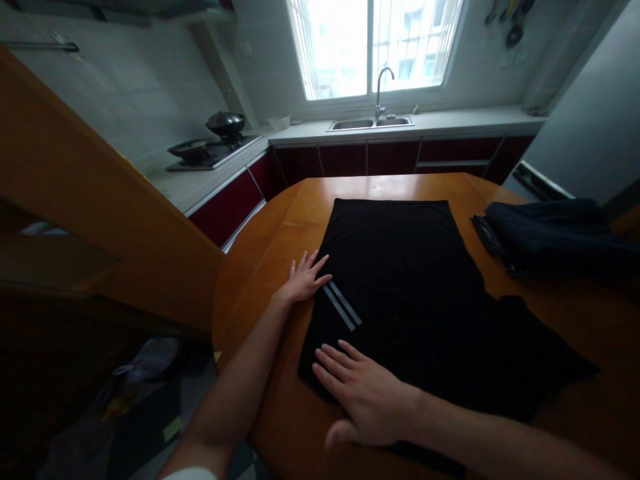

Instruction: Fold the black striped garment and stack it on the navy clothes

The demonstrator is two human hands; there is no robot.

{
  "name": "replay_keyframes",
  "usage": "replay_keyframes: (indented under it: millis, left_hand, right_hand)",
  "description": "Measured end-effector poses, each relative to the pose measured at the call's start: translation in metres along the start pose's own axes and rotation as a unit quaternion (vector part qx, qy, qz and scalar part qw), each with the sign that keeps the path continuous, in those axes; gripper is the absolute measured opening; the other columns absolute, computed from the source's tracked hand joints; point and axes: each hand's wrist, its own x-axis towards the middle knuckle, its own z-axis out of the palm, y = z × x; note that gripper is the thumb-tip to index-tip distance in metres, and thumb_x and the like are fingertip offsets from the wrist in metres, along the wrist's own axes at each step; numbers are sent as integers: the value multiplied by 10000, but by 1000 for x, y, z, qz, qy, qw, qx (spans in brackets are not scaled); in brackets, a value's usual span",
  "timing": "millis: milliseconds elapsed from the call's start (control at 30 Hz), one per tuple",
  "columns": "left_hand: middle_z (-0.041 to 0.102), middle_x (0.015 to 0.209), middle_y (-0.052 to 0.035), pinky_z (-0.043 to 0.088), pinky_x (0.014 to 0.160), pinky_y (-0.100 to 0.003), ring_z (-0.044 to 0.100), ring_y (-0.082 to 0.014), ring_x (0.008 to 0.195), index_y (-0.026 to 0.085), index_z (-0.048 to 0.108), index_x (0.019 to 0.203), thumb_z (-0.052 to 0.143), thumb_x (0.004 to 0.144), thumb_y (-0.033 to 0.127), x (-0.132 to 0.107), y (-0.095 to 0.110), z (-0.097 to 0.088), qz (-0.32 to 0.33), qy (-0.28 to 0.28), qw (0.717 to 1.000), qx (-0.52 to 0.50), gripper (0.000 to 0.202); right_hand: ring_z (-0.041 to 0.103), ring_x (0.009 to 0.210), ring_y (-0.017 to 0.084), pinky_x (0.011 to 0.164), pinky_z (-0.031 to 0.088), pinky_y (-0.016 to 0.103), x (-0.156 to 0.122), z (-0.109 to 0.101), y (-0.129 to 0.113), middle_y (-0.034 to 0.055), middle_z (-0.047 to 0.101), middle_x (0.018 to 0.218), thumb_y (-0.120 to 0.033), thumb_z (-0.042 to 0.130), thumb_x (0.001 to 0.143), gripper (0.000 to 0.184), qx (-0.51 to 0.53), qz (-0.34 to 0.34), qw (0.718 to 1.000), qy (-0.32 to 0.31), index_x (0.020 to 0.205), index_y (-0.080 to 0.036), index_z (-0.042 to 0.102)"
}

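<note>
A black garment, apparently a T-shirt (400, 267), lies spread on the wooden table (265, 247). Two light grey stripes (343, 307) run slantwise across its left part, where a sleeve seems folded inward. My left hand (303, 279) rests at the shirt's left edge with fingers spread, the fingertips touching the cloth just above the stripes. Lower down, my right hand (363, 393) lies flat on the near left part of the shirt, fingers stretched out. On the right side a sleeve (545, 340) sticks out toward the table's right.
Dark folded clothes (555, 233) are stacked at the table's right side. Beyond the table runs a counter with a sink (370, 123) under a window. A stove (215, 153) with pans stands at the left back. Bags (150, 357) lie on the floor at left.
</note>
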Motion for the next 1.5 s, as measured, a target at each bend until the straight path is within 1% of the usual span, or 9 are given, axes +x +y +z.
replay_keyframes:
  millis: [167, 267, 400, 667, 800, 900, 1033, 1267, 1500]
  left_hand:
    - [322, 1608, -101, 121, 1161, -681, 182, -350, 1512, 264, 532, 1426, 474, 995, 442, 8, -5, -2, 16, 66, 995, -69, 470]
    - [459, 1529, -101, 234, 1191, -581, 340, -277, 1464, 213, 615, 1332, 411, 1008, 312, 13, -3, -5, 68, 109, 980, -150, 395]
    - [591, 1406, -106, 345, 1180, -468, 492, -237, 1367, 173, 684, 1229, 450, 973, 248, 11, 8, -6, 134, 121, 962, -206, 355]
    - [691, 1261, -90, 459, 1102, -429, 624, -219, 1220, 180, 728, 1133, 522, 960, 240, 4, 27, -10, 181, 146, 943, -236, 276]
    - [720, 1197, -81, 511, 1043, -406, 666, -207, 1143, 184, 727, 1132, 499, 961, 203, -1, 37, -12, 156, 189, 940, -239, 286]
    - [722, 1193, -70, 520, 1033, -405, 666, -204, 1142, 199, 723, 1147, 480, 962, 189, -5, 52, -5, 142, 194, 943, -230, 305]
    - [711, 1218, -64, 485, 1082, -418, 647, -200, 1178, 203, 728, 1131, 474, 951, 160, -5, 65, 3, 171, 161, 947, -219, 314]
    - [737, 1077, -55, 550, 959, -350, 695, -188, 1004, 187, 753, 1007, 563, 877, 107, -5, 63, 3, 137, 204, 951, -185, 243]
    - [734, 1108, -52, 534, 983, -356, 682, -194, 1039, 199, 750, 1044, 520, 898, 115, 1, 39, -7, 87, 230, 956, -161, 286]
  right_hand:
    - [77, 1537, 246, 1254, 3, 446, 5, 1, -5, 161, 169, 1643, -636, 339, 989, 805, 4, -20, 1000, 12, 1566, -78, 266]
    - [48, 1538, 259, 1250, -15, 469, 7, 1, -1, 161, 119, 1650, -639, 371, 981, 824, 6, -14, 1000, 16, 1576, -86, 236]
    - [133, 1529, 263, 1246, -14, 481, 5, 5, 2, 164, 206, 1633, -642, 423, 963, 833, 35, -44, 998, -30, 1581, -117, 235]
    - [238, 1505, 252, 1251, 93, 461, 3, 7, 4, 156, 335, 1594, -618, 458, 963, 758, 37, -85, 995, -22, 1537, -133, 361]
    - [241, 1505, 220, 1252, 143, 443, 7, 17, 6, 119, 392, 1576, -398, 352, 1045, 524, -14, -26, 997, 66, 1493, -140, 438]
    - [190, 1519, 244, 1249, 165, 475, 10, 26, 11, 129, 329, 1605, -316, 358, 1033, 518, -67, 62, 988, 127, 1510, -119, 409]
    - [188, 1519, 272, 1247, 169, 497, 11, 35, 18, 153, 291, 1615, -333, 408, 1003, 566, -104, 94, 983, 122, 1513, -86, 398]
    - [217, 1512, 259, 1246, 179, 480, 10, 36, 21, 133, 303, 1615, -254, 423, 962, 561, -106, 97, 983, 117, 1504, -105, 420]
    - [215, 1513, 252, 1248, 175, 470, 10, 33, 20, 128, 305, 1615, -221, 447, 931, 579, -104, 94, 983, 120, 1498, -108, 429]
